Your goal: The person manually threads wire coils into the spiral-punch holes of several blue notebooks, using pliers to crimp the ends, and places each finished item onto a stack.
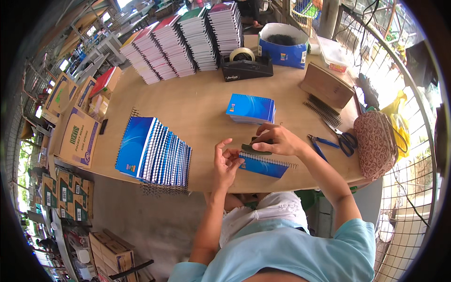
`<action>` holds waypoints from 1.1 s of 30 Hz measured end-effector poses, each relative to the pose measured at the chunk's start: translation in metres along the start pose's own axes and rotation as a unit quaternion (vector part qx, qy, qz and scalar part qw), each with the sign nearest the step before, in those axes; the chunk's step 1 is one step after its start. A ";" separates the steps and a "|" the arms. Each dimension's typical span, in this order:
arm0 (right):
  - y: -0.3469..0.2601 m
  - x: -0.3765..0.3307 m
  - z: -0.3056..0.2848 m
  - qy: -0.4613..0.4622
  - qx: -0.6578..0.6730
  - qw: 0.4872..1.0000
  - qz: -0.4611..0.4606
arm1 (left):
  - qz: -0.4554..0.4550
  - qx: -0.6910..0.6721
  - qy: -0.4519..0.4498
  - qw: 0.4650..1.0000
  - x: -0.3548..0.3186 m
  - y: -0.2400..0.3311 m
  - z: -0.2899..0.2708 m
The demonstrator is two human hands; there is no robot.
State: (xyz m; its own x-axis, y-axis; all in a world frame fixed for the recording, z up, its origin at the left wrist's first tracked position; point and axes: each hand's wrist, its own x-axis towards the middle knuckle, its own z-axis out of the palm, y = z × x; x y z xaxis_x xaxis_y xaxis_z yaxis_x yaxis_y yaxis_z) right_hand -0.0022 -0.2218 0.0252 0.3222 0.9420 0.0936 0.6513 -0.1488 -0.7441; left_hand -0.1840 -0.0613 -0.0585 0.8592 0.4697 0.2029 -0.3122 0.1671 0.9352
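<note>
A blue spiral notebook (264, 165) lies at the near edge of the wooden table (197, 103), its wire binding along the far side. My right hand (277, 140) grips a dark hand tool (256, 148) pressed on the notebook's binding. My left hand (226, 160) hovers at the notebook's left end, fingers apart, touching its corner. A small stack of blue notebooks (251, 109) lies just beyond my hands. A slanted row of bound blue notebooks (155, 152) rests to the left.
Tall stacks of notebooks (188, 40) line the table's far side beside a black tape dispenser (246, 66) and a blue tub (282, 47). Black wire coils (323, 109), scissors (342, 136), blue pliers (322, 143), a wooden block (326, 84) and a patterned bag (376, 143) lie right. Cardboard boxes (77, 136) stand left.
</note>
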 end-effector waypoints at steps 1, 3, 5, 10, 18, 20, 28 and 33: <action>0.000 -0.007 -0.002 -0.002 0.000 1.000 -0.001 | 0.006 -0.025 -0.006 1.000 0.000 0.002 -0.001; -0.001 -0.035 -0.008 0.132 -0.014 0.991 -0.026 | -0.007 -0.045 0.015 0.999 -0.003 0.011 0.003; 0.007 -0.072 -0.010 0.213 -0.151 0.963 0.062 | -0.016 -0.061 0.042 0.997 -0.008 0.023 0.004; 0.064 -0.155 0.010 0.297 -0.399 0.852 0.166 | -0.032 -0.033 0.085 0.995 -0.013 0.033 0.015; -0.006 -0.103 -0.019 0.311 -0.150 0.938 0.033 | -0.030 -0.011 0.031 0.999 -0.014 0.059 0.031; -0.031 -0.082 -0.026 0.239 -0.196 0.944 -0.114 | -0.023 -0.005 0.038 0.999 -0.013 0.060 0.034; -0.071 -0.034 -0.031 0.220 -0.402 0.830 -0.318 | -0.058 0.009 0.056 0.997 -0.017 0.061 0.036; -0.072 -0.030 -0.037 0.170 -0.455 0.791 -0.372 | -0.059 0.060 0.066 0.994 -0.018 0.068 0.040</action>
State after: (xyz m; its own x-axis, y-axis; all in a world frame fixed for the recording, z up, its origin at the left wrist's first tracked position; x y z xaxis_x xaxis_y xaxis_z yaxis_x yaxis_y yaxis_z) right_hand -0.0329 -0.2501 0.1001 -0.3175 0.7585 0.5690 0.9225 0.1082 0.3705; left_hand -0.2045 -0.0928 0.0130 0.8235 0.5644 0.0572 -0.1547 0.1264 0.9798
